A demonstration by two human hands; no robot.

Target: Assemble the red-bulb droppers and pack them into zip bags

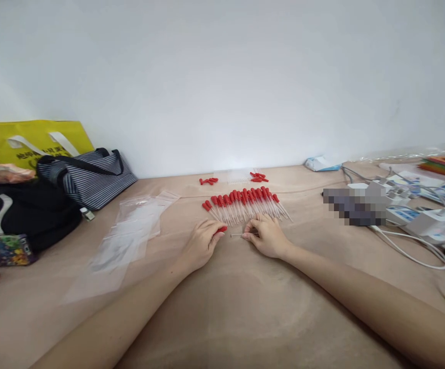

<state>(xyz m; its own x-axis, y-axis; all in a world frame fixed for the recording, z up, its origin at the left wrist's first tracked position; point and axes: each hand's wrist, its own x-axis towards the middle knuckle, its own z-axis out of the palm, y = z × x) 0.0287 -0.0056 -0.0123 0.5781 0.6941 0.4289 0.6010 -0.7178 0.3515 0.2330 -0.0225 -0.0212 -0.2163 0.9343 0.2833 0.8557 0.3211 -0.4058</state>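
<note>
Just left of the middle, my left hand point(204, 242) pinches a red rubber bulb point(222, 229) between thumb and fingers. Facing it, my right hand point(265, 236) is closed on a thin clear tube point(236, 235), whose end points at the bulb; a small gap separates the two. Behind both hands lies a fanned row of droppers point(245, 197), clear tubes with red bulbs at their far ends. Farther back are loose red bulbs point(209, 181) on the left and another small group of red bulbs point(258, 178) on the right.
Clear plastic bags point(130, 230) lie flat at the left, beside a striped bag point(91, 177), a black bag point(49, 220) and a yellow bag point(68, 136). To the right are white adapters point(431, 225) with cables and a partly pixelated dark object point(355, 207). A wall stands behind the table.
</note>
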